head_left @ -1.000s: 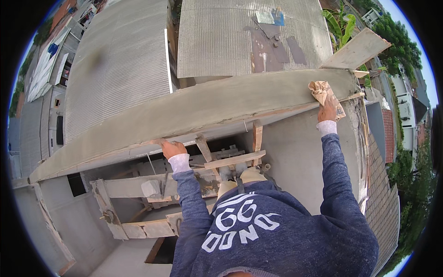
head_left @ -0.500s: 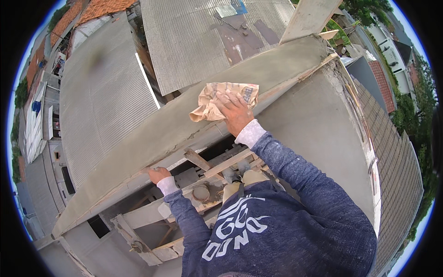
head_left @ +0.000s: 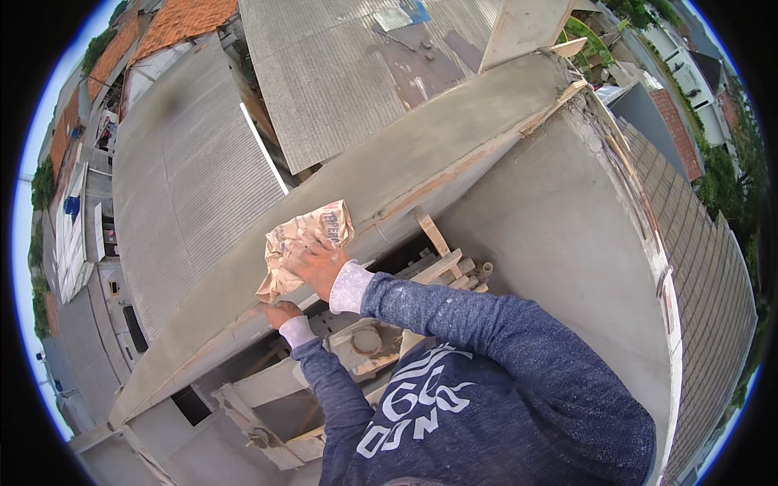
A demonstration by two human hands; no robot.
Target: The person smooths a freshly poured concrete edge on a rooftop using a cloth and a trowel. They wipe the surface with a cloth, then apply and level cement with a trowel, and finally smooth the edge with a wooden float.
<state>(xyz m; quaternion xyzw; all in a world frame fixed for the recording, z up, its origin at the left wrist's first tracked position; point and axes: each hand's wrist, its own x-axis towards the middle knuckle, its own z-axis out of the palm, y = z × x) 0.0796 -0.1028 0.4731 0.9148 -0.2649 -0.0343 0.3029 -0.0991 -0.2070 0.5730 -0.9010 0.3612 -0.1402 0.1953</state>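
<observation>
The crumpled brown paper sack (head_left: 301, 243) lies flat on the wet grey top of the wall (head_left: 421, 154), and my right hand (head_left: 318, 266) presses on it from the near side, fingers (head_left: 304, 257) spread apart and laid over the paper rather than clamped around it. The sack sticks out past my fingertips toward the far edge of the wall top and hangs a little down the near edge, beside my palm.

Just below and to the left of those fingers, my left hand (head_left: 279, 312) grips the near edge of the wall top, fingers curled together over the lip; how tightly they close I cannot tell, as the edge hides the tips.

Under both hands, on my side of the wall, lies a rough wooden scaffold of planks (head_left: 433, 259). Below my left wrist a round grey tub (head_left: 365, 340) sits among the boards; what is in it I cannot tell, since my sleeve covers part of it.

Beyond my fingers, across the wall, corrugated grey roofs (head_left: 186, 178) lie well below. To the right of my right arm a plastered grey wall face (head_left: 559, 267) drops away. At the far end of the wall top a pale board (head_left: 523, 28) stands up.
</observation>
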